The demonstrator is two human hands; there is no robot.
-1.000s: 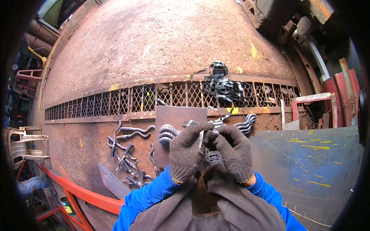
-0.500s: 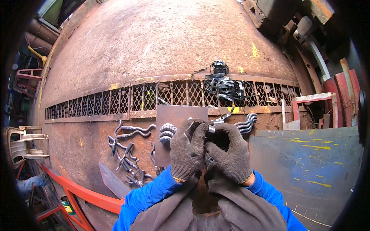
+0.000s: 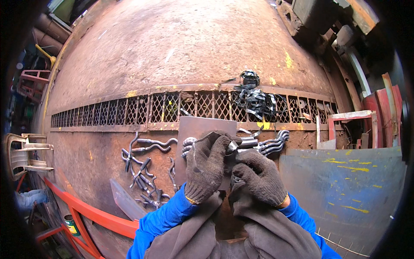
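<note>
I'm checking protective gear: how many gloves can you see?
2: one on the left hand, seen against the metal plate; the other on the right hand. More may be hidden along the picture's dark rim.

Bright, pale light washes the far floor (image 3: 194, 34), nearly bleaching it! Nearer, the tone is a duller brown, both side margins sink into blackness, and the fisheye bends the long grating (image 3: 196, 103) into a curve.
</note>
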